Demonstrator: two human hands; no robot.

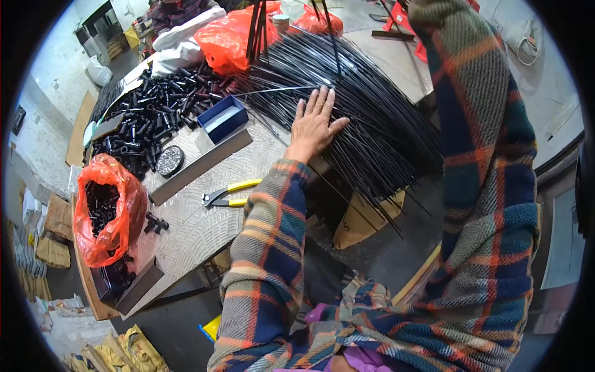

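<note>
- The left hand point(315, 124) lies flat, fingers spread wide and palm down, on a big fan of thin black rods point(372, 118); it grips nothing.
- Those rods spread across the far right part of the desk point(204, 229), their near ends sticking out past the desk edge, just below and to the right of that hand.
- The right arm in its plaid sleeve point(489, 186) rises up the right side and leaves the top of the view; the right hand is out of sight, so I cannot tell what it is doing.
- A single rod lies crosswise just beyond the left fingertips.
- To the left of the hand sits a small blue box point(223, 118), open, and beyond it a heap of short black tubes point(155, 111).
- Yellow-handled pliers point(230, 193) lie on the desk near the left forearm, well apart from the hand.
- A long grey bar point(198, 166) lies slantwise between the box and the pliers.
- An orange plastic bag point(108, 211) full of black tubes sits at the desk's left end.
- A round dark tin point(169, 160) rests beside the tube heap.
</note>
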